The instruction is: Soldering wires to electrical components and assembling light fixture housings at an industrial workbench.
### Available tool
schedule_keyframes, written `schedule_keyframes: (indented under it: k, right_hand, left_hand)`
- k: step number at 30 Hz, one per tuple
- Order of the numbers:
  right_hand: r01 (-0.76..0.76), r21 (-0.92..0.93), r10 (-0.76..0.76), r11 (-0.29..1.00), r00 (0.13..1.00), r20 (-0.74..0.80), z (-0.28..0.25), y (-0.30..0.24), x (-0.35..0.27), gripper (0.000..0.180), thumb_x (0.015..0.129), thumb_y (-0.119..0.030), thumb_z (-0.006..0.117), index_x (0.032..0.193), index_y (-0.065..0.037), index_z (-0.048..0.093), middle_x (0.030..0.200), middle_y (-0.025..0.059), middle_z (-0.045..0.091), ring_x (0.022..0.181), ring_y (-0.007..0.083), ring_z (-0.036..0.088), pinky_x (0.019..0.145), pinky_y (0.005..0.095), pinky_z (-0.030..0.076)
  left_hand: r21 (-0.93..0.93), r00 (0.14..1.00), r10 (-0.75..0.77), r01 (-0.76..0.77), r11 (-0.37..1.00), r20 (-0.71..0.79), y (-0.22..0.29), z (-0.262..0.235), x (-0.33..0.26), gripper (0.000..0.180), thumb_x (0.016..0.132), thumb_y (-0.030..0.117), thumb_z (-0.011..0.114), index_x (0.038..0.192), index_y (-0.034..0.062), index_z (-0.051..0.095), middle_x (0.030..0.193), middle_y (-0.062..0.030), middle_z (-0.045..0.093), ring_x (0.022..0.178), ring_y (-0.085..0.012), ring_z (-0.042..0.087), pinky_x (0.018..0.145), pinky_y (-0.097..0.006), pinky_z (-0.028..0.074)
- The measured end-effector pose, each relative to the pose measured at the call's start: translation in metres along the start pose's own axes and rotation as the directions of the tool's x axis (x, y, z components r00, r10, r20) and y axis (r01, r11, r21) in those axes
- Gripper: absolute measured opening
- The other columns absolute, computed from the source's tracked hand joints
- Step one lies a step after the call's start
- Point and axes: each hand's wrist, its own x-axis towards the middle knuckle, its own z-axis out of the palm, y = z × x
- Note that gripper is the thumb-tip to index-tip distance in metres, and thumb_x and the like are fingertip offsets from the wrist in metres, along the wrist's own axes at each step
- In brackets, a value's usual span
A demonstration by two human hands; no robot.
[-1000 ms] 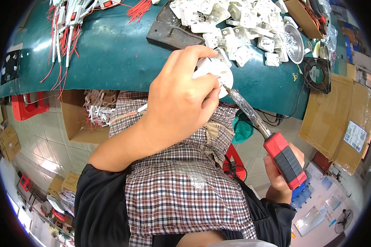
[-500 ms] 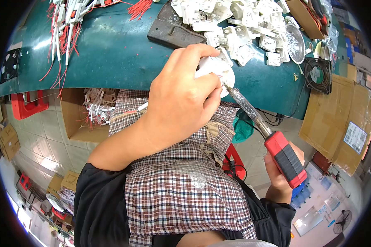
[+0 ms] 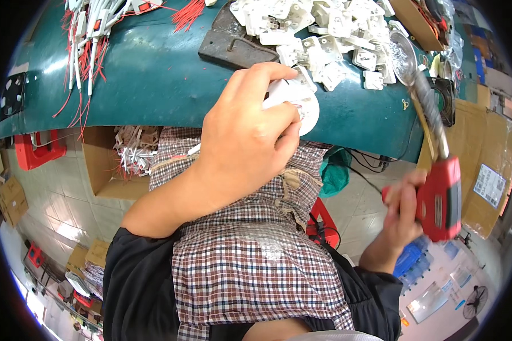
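My left hand (image 3: pixel 247 122) is closed on a white round plastic plug piece (image 3: pixel 309 116) at the bench's near edge. Its fingers hide much of that piece. A white cable end (image 3: pixel 194 149) shows beside my left wrist. Out to the right, my right hand (image 3: pixel 403 213) grips a red and black soldering gun (image 3: pixel 442 199), slightly blurred. The gun's metal barrel points up and away, its tip by a round metal dish (image 3: pixel 403 54) at the bench's right. Past my left fingers lies a heap of white plug parts (image 3: pixel 335 34).
A dark metal block (image 3: pixel 227 48) lies left of the heap. White cables with red wires (image 3: pixel 91 34) hang over the bench's left edge. A small black fan (image 3: pixel 446 102) and a cardboard box (image 3: pixel 466 170) stand at the right; an open carton (image 3: pixel 99 165) sits below.
My right hand has swung the soldering gun away from the white piece, rightward to the dish. My left hand keeps its hold, shifted very slightly left.
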Motion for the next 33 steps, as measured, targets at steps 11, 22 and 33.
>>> schedule_keyframes:
  k: [11,22,33]
  right_hand:
    - [0.326,-0.646,-0.389,0.690,0.920,0.049,0.096,0.102,0.073,0.072,0.068,-0.007,0.091,0.124,-0.003,0.047,0.112,0.0139,0.054,0.101,0.0342,0.060,0.083,0.0413,0.050]
    - [0.315,-0.630,-0.382,0.710,0.924,0.032,0.097,0.107,0.082,0.071,0.067,-0.011,0.092,0.122,-0.002,0.048,0.107,0.0130,0.052,0.098,0.0366,0.058,0.081,0.0430,0.050]
    - [0.006,-0.038,-0.012,0.999,0.990,-0.141,0.089,0.076,0.063,0.069,0.074,0.002,0.086,0.130,0.001,0.045,0.117,0.0123,0.059,0.099,0.0211,0.063,0.084,0.0347,0.059]
  left_hand:
    - [0.009,1.000,-0.014,0.014,1.000,0.021,0.003,-0.001,0.000,0.014,0.071,0.003,0.080,0.081,0.0053,0.070,0.123,-0.0133,0.064,0.106,-0.0329,0.063,0.086,-0.040,0.052]
    - [-0.097,0.999,0.018,-0.015,0.995,0.032,0.014,-0.018,0.002,0.012,0.079,-0.001,0.078,0.084,0.0033,0.067,0.131,-0.0155,0.059,0.098,-0.0203,0.066,0.064,-0.024,0.054]
    - [-0.278,0.978,-0.179,0.204,0.939,0.110,0.000,-0.024,-0.006,0.013,0.081,-0.002,0.079,0.087,0.0031,0.069,0.132,-0.0147,0.057,0.107,-0.0195,0.065,0.065,-0.024,0.057]
